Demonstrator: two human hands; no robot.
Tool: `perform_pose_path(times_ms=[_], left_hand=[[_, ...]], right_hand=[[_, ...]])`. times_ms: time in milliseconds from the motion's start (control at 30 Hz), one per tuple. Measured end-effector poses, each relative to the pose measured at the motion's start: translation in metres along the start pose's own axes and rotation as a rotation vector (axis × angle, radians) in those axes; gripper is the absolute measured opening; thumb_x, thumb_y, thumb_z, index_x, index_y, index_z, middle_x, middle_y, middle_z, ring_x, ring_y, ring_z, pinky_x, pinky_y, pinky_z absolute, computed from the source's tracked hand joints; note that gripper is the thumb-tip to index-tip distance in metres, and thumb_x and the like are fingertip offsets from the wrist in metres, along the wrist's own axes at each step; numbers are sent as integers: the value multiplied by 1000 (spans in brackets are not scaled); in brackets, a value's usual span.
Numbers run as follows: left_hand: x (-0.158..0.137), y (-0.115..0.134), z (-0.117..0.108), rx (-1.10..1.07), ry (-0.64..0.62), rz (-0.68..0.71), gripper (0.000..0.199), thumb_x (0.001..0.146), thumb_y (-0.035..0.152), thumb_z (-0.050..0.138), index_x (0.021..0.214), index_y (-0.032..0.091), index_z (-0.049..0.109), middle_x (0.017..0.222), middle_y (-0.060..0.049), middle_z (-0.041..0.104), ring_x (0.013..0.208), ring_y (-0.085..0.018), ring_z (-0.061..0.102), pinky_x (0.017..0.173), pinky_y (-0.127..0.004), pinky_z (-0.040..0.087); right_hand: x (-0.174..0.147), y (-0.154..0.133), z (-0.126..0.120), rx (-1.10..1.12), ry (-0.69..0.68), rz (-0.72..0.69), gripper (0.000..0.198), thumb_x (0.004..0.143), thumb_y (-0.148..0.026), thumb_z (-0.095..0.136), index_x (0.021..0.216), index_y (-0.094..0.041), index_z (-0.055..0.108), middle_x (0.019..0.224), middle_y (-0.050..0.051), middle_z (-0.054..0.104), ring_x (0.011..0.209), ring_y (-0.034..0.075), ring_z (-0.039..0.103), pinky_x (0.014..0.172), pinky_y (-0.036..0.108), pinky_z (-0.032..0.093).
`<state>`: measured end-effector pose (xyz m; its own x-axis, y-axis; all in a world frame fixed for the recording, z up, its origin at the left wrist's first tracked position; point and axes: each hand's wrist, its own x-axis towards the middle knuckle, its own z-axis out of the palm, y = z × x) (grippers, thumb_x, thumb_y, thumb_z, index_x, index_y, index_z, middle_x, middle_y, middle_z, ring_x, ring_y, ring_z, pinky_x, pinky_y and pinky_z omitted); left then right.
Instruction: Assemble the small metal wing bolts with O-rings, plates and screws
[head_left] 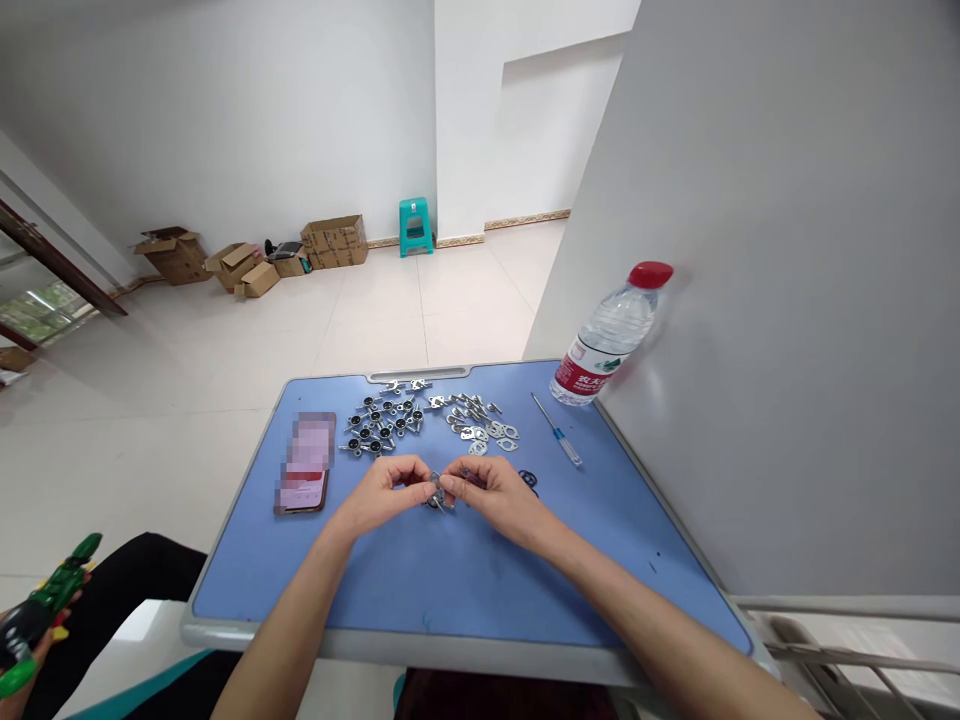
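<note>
My left hand and my right hand meet over the middle of the blue table, fingertips pinched together. Between them is a small metal part with a ring and a thin stem, partly hidden by the fingers. Just beyond my left hand lie several metal fittings with black round centres. Past my right hand sit flat metal gasket plates and a pile of small metal pieces. Black rubber rings rest right beside my right hand, partly covered by it.
A screwdriver and a water bottle with a red cap are at the table's right. A phone lies at the left. At lower left, another person's hand holds a green toy. Cardboard boxes and a teal stool stand by the wall.
</note>
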<state>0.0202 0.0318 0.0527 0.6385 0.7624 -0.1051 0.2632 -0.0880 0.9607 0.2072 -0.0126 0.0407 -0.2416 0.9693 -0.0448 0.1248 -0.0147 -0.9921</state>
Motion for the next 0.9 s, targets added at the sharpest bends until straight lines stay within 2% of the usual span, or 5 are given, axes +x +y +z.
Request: perform_pose_path(times_ms=[167,333,467,667,900], left_hand=[[0,0,-3,-12,51,6,33,76,46,64,67,15,59,63,-1,53,62,-13,45,59,-25,36],[0,-2,-4,-17,95,38,29,76,40,66,62,15,64,62,-2,59,63,-14,50,61,-26,39],[1,-3,-4,-26,104,70,25,78,35,66,63,14,65,63,-1,60,62,-12,51,60,-25,40],[2,-5,-5,-30,140,64,25,76,38,69,70,14,64,67,-1,59,64,-13,52,60,-25,41],[2,-6,-3,-22,90,41,29,77,42,69,72,14,64,69,-3,61,66,-14,53,63,-26,42]], right_hand=[[-2,-3,-1,-34,-27,-6,24,79,-42,63,77,-17,65,70,1,65,64,14,55,62,25,43],[-3,-5,0,-100,-36,18,14,77,-31,61,73,-18,64,66,-1,62,59,11,49,58,23,38],[-3,-5,0,-116,-25,20,16,77,-32,58,71,-18,62,63,-2,58,58,11,45,57,23,34],[-4,-6,-1,-204,-4,18,16,77,-33,57,71,-19,61,61,-3,53,57,11,40,56,23,31],[-4,-3,3,-192,39,-5,16,78,-32,56,69,-19,61,59,-4,51,56,11,40,55,23,30]])
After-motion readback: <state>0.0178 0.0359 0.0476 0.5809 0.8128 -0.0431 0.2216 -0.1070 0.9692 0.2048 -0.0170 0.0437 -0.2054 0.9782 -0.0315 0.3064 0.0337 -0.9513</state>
